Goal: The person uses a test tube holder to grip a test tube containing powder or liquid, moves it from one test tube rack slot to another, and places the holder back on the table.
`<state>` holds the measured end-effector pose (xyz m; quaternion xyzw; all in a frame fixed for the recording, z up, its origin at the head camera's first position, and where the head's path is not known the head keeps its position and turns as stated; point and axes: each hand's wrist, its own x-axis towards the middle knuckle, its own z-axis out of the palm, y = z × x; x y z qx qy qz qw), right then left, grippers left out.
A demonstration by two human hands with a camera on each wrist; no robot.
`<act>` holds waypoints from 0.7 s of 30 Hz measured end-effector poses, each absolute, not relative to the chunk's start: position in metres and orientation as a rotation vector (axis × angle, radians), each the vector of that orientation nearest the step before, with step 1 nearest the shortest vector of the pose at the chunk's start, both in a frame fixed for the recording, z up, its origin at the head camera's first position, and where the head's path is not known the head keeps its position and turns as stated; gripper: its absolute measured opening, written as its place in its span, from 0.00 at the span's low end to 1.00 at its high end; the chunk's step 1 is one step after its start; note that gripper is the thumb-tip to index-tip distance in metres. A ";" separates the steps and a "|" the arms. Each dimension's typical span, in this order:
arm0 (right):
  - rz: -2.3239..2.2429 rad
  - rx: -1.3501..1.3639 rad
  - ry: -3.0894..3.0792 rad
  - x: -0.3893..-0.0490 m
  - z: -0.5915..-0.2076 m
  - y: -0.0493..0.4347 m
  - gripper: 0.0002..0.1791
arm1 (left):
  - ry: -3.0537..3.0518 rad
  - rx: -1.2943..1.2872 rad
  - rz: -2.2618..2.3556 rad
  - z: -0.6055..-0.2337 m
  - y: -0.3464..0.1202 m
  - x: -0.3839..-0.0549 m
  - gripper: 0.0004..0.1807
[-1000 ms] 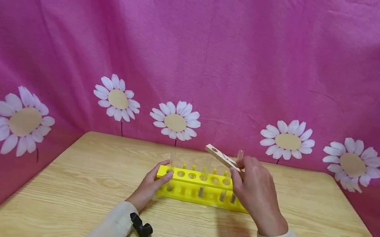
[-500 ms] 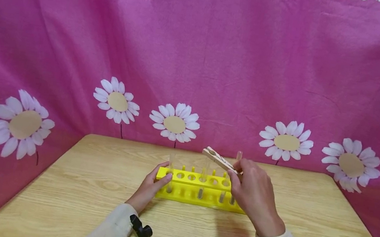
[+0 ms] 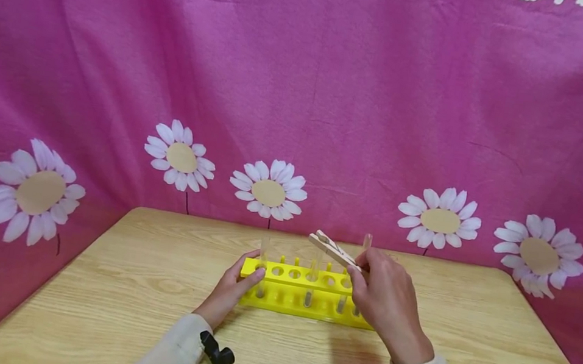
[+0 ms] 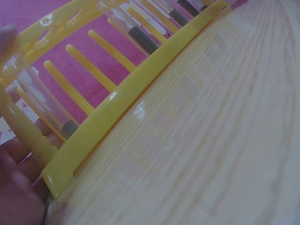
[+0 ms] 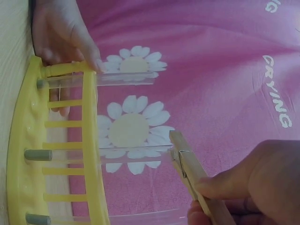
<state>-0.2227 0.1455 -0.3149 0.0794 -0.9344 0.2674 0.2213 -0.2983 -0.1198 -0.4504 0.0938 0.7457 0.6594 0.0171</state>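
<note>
Right of the lower centre, the right hand's (image 3: pixel 389 299) grip was pinched on a wooden clothespin (image 3: pixel 334 251), lower and slightly farther left than one second earlier, near a test tube (image 3: pixel 308 298). The left hand (image 3: pixel 229 287) still clasped the yellow rack's (image 3: pixel 280 308) left end on the worktop (image 3: pixel 145 286), lower centre.

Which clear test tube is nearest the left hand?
The leftmost clear test tube in the yellow rack, beside the left hand; others stand farther right.
</note>
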 end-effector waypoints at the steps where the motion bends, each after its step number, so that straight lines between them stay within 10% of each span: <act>1: 0.741 0.220 -2.587 -0.223 -0.315 0.145 0.05 | 2.319 0.293 2.047 -0.451 -0.120 -0.299 0.33; 21: 0.792 0.188 -2.683 -0.225 -0.320 0.145 0.08 | 2.341 0.280 2.033 -0.453 -0.119 -0.301 0.33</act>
